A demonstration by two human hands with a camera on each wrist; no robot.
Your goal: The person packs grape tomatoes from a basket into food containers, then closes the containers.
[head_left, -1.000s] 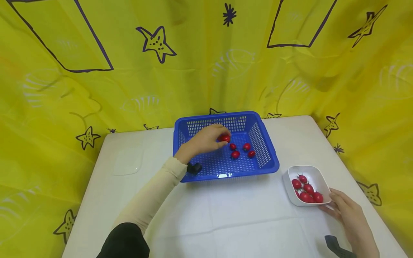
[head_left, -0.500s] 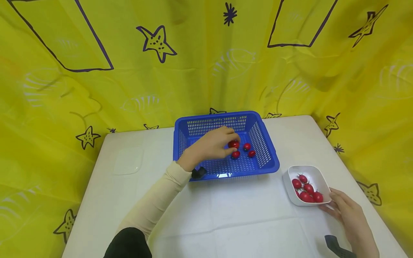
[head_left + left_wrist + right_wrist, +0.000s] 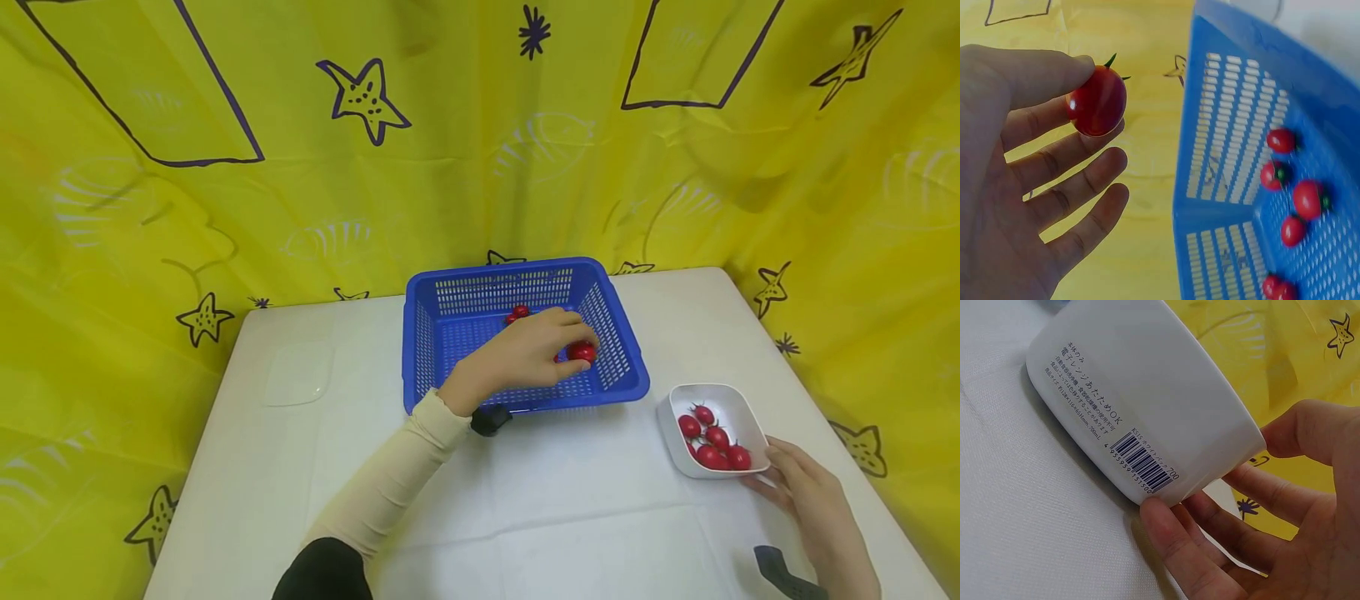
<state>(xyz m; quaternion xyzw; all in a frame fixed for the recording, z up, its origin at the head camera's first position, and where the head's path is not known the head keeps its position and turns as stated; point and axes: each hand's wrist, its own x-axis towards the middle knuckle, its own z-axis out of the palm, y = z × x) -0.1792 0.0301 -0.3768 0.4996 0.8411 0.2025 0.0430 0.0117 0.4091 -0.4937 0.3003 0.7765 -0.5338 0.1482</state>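
My left hand (image 3: 528,350) pinches a red cherry tomato (image 3: 1099,101) between thumb and fingertips, over the right part of the blue mesh basket (image 3: 633,360). Its other fingers are spread in the left wrist view. Several more cherry tomatoes (image 3: 1308,199) lie on the basket floor, partly covered by this hand in the head view. At the right, a white square container (image 3: 738,423) has several cherry tomatoes (image 3: 716,438) inside. My right hand (image 3: 817,500) holds its near right corner, thumb at the rim and fingertips against the lower side, where a printed barcode label (image 3: 1141,464) shows.
A white cloth (image 3: 570,525) covers the table. On the left lies a clear flat lid (image 3: 296,375). Yellow curtain (image 3: 450,192) with drawn stars hangs behind the basket and along both sides.
My left hand has moved right and slightly nearer across the basket with the tomato, uncovering tomatoes at the back and covering others. My right hand and the container have stayed in place.
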